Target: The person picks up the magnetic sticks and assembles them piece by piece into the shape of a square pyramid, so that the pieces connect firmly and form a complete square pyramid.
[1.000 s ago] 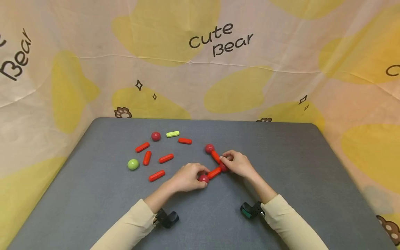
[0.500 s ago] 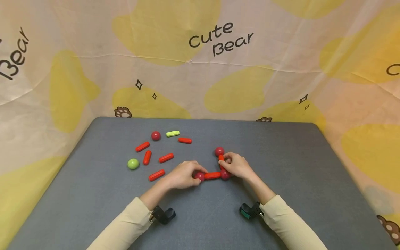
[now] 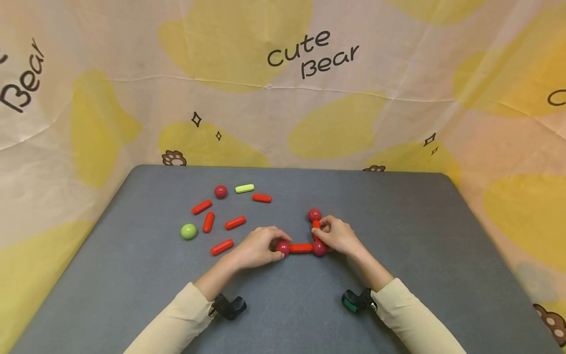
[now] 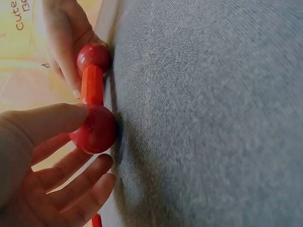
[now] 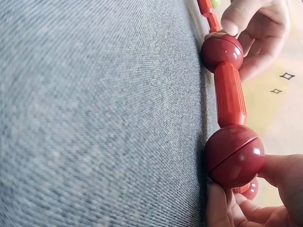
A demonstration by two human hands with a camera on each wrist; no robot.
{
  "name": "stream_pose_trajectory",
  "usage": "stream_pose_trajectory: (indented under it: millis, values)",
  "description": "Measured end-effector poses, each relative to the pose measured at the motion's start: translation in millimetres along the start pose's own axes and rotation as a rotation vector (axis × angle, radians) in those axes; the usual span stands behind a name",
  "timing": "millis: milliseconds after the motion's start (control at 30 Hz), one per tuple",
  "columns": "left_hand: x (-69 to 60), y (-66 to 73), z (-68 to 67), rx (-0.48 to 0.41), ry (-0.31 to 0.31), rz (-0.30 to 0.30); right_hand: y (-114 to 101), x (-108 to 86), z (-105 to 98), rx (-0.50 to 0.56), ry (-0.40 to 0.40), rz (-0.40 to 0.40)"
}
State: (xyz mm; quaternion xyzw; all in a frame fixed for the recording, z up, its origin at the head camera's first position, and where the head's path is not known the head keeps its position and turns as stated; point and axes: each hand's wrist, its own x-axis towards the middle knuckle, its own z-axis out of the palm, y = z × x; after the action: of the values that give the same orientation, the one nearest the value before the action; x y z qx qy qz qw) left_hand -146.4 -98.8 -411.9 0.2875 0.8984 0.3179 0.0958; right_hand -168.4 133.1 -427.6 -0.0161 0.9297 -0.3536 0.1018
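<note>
Three dark-red balls and two red rods form an L on the table. My left hand (image 3: 258, 247) pinches the left end ball (image 3: 282, 247) between thumb and fingers. A ribbed red rod (image 5: 230, 94) runs from it to the corner ball (image 5: 235, 156). My right hand (image 3: 339, 235) grips the structure at that corner, its fingers on the ball and on the second red rod (image 3: 316, 224), which it partly hides. The far end ball (image 3: 314, 215) sits at the top of this rod. In the left wrist view, the left thumb lies against the near ball (image 4: 97, 130).
Left of the hands lie several loose red rods (image 3: 235, 222), a yellow-green rod (image 3: 244, 189), a red ball (image 3: 220, 191) and a green ball (image 3: 188, 231). They rest on a grey table (image 3: 398, 206) with a printed curtain (image 3: 247, 118) behind and at the sides.
The L-shaped structure has turned clockwise: its left rod now lies level and its far ball has swung right. The left hand has shifted slightly left. Both hands keep their hold.
</note>
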Motion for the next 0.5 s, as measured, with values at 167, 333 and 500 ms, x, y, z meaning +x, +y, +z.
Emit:
stream_pose_trajectory:
  millis: [167,333,500]
  values:
    - [-11.0,-0.6,-7.7,-0.034,0.069,-0.049,-1,-1.3,0,0.009,-0.005,-0.009]
    - [-26.7,-9.9,-18.7,-0.105,0.179,-0.07,0,-2.1,-1,0.01,-0.008,-0.01]
    - [-46.0,-22.9,-30.4,-0.127,0.277,-0.093,0,-1.7,-1,0.027,-0.014,0.002]
